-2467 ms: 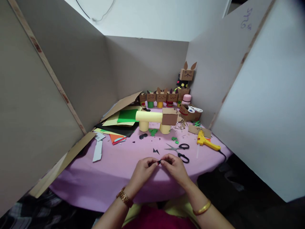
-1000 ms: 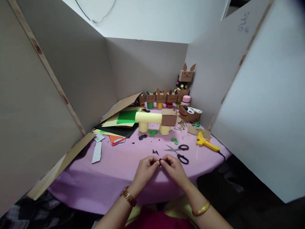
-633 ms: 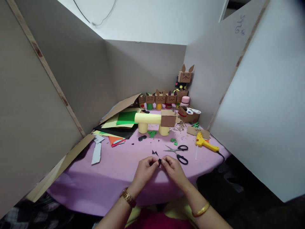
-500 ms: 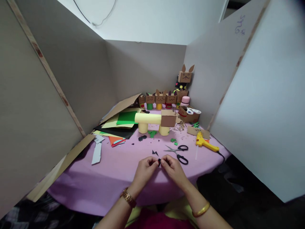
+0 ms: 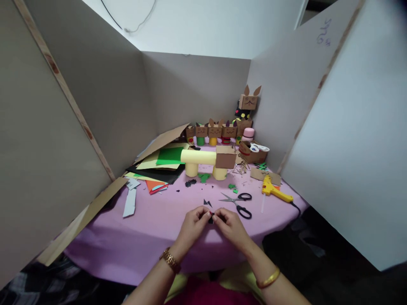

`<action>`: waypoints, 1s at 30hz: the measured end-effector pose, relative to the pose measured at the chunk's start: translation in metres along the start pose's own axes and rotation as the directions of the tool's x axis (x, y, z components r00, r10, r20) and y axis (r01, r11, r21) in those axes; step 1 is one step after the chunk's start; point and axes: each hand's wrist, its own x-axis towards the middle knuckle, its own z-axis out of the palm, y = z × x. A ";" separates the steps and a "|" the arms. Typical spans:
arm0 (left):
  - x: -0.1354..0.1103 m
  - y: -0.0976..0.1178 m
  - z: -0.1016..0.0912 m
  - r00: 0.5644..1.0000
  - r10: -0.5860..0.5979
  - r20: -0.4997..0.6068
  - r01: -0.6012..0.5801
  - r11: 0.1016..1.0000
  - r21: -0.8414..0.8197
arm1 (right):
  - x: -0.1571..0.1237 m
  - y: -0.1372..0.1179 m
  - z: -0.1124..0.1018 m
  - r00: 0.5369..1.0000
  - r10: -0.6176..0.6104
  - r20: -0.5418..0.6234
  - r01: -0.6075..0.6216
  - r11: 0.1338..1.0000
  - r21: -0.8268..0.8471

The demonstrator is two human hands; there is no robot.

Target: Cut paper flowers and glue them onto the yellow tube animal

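The left hand (image 5: 193,224) and right hand (image 5: 231,225) meet fingertip to fingertip, both pinching a tiny black paper scrap (image 5: 210,219) between them. Black-handled scissors (image 5: 239,201) lie just beyond the right hand's grip, on the purple tablecloth (image 5: 152,228).

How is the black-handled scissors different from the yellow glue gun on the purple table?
The black-handled scissors are thin bare metal blades with two loop handles, lying open just beyond the right hand. The yellow glue gun is chunky plastic with a black cord, lying farther right by the table's edge. The scissors have no cord. Both lie flat on the purple tablecloth, untouched by either hand.
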 end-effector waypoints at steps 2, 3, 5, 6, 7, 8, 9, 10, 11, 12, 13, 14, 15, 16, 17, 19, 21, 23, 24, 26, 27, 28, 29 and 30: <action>-0.002 -0.001 0.001 1.000 0.003 -0.028 -0.003 1.000 -0.014 | 0.001 -0.001 0.001 1.000 0.002 0.009 -0.002 1.000 0.004; -0.002 -0.002 0.002 0.999 0.002 -0.041 -0.003 1.000 -0.022 | 0.001 -0.001 0.002 1.000 0.004 0.013 -0.004 1.000 0.006; -0.002 -0.003 0.002 0.997 -0.004 -0.073 0.001 0.999 -0.041 | 0.001 -0.002 0.002 1.000 0.005 0.024 -0.005 1.000 0.011; -0.001 -0.004 0.001 0.995 -0.009 -0.100 0.003 0.999 -0.054 | 0.001 -0.003 0.003 0.999 0.000 0.038 0.000 1.000 0.011; -0.001 -0.004 0.000 0.991 -0.015 -0.133 0.006 0.998 -0.067 | 0.000 -0.004 0.003 0.998 -0.010 0.054 0.010 1.000 0.007; 0.000 -0.005 -0.001 0.986 -0.021 -0.168 0.008 0.997 -0.082 | -0.001 -0.005 0.003 0.997 -0.023 0.068 0.023 1.000 0.000; 0.001 -0.005 -0.002 0.980 -0.028 -0.198 0.009 0.995 -0.095 | -0.002 -0.005 0.003 0.997 -0.031 0.074 0.031 1.000 -0.002; 0.002 -0.005 -0.003 0.976 -0.034 -0.216 0.011 0.994 -0.106 | -0.002 -0.005 0.002 0.997 -0.031 0.071 0.031 1.000 0.004; 0.003 -0.004 -0.004 0.974 -0.038 -0.222 0.013 0.993 -0.114 | -0.003 -0.005 0.002 0.998 -0.023 0.058 0.022 1.000 0.021; 0.003 -0.003 -0.004 0.976 -0.041 -0.215 0.015 0.993 -0.117 | -0.003 -0.005 0.002 0.999 -0.007 0.039 0.006 0.999 0.047; 0.003 -0.002 -0.004 0.979 -0.040 -0.201 0.017 0.993 -0.118 | -0.002 -0.005 0.002 1.000 0.010 0.021 -0.012 0.997 0.080; 0.003 -0.001 -0.004 0.982 -0.039 -0.187 0.018 0.993 -0.116 | -0.002 -0.005 0.002 1.000 0.025 0.011 -0.026 0.993 0.113; 0.002 0.000 -0.003 0.984 -0.038 -0.172 0.018 0.993 -0.114 | -0.001 -0.005 0.002 0.999 0.033 0.008 -0.033 0.990 0.135; 0.001 0.001 -0.003 0.987 -0.036 -0.158 0.019 0.994 -0.111 | 0.000 -0.004 0.003 0.999 0.034 0.007 -0.035 0.989 0.143; 0.001 0.002 -0.002 0.989 -0.034 -0.142 0.019 0.994 -0.107 | 0.001 -0.004 0.003 0.999 0.034 0.008 -0.035 0.989 0.143; 0.000 0.003 -0.002 0.993 -0.030 -0.111 0.019 0.995 -0.098 | 0.001 -0.005 0.004 0.999 0.035 0.012 -0.036 0.991 0.129; 0.000 0.002 -0.002 0.994 -0.024 -0.104 0.015 0.996 -0.087 | 0.001 -0.005 0.004 0.999 0.037 0.024 -0.039 0.992 0.122; 0.000 0.002 -0.003 0.992 -0.023 -0.124 0.013 0.997 -0.079 | 0.000 -0.005 0.003 0.998 0.040 0.042 -0.046 0.989 0.140; 0.000 0.002 -0.003 0.991 -0.024 -0.132 0.014 0.997 -0.075 | 0.000 -0.005 0.003 0.998 0.045 0.042 -0.051 0.987 0.151; -0.001 0.002 -0.003 0.992 -0.026 -0.122 0.018 0.998 -0.068 | 0.000 -0.005 0.002 0.997 0.078 0.029 -0.082 0.976 0.201; -0.001 0.002 -0.003 0.994 -0.024 -0.104 0.017 0.998 -0.063 | 0.000 -0.005 0.002 0.995 0.101 0.019 -0.103 0.966 0.237; -0.001 0.003 -0.003 0.996 -0.019 -0.086 0.014 0.998 -0.058 | 0.001 -0.004 0.002 0.992 0.122 0.012 -0.120 0.955 0.273; -0.001 0.003 -0.003 0.998 -0.013 -0.068 0.010 0.999 -0.053 | 0.001 -0.004 0.002 0.991 0.136 0.010 -0.132 0.944 0.303; -0.001 0.003 -0.002 0.999 -0.007 -0.053 0.004 0.999 -0.046 | 0.002 -0.004 0.002 0.989 0.145 0.011 -0.140 0.935 0.327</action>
